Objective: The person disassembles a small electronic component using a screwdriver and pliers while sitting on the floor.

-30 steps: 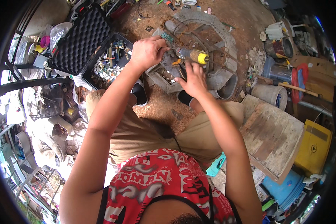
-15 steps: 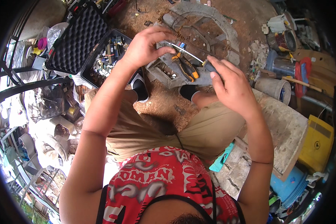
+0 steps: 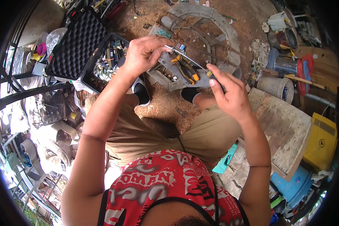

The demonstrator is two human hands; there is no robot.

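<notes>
My right hand (image 3: 231, 92) is wrapped round the handle of a screwdriver (image 3: 192, 60), whose long metal shaft slants up and left. At the shaft's tip, the thumb and fingers of my left hand (image 3: 144, 54) are pinched together. Whether anything small sits between those fingers is hidden. Below the shaft, pliers (image 3: 185, 70) with orange and black handles lie on a grey metal frame (image 3: 207, 81). A small green circuit board (image 3: 163, 33) shows just beyond my left fingers; I cannot tell if they touch it.
An open black case (image 3: 77, 43) with foam in its lid stands at the left, full of circuit boards and small parts. Beyond the pliers the frame curves into a ring (image 3: 233, 35). At the right are a wooden board (image 3: 277, 124), a bucket (image 3: 277, 88) and a yellow panel (image 3: 320, 143).
My left fingers have closed from a loose spread to a pinch at the screwdriver's tip. The shaft and right hand have shifted slightly. The green board has come into sight.
</notes>
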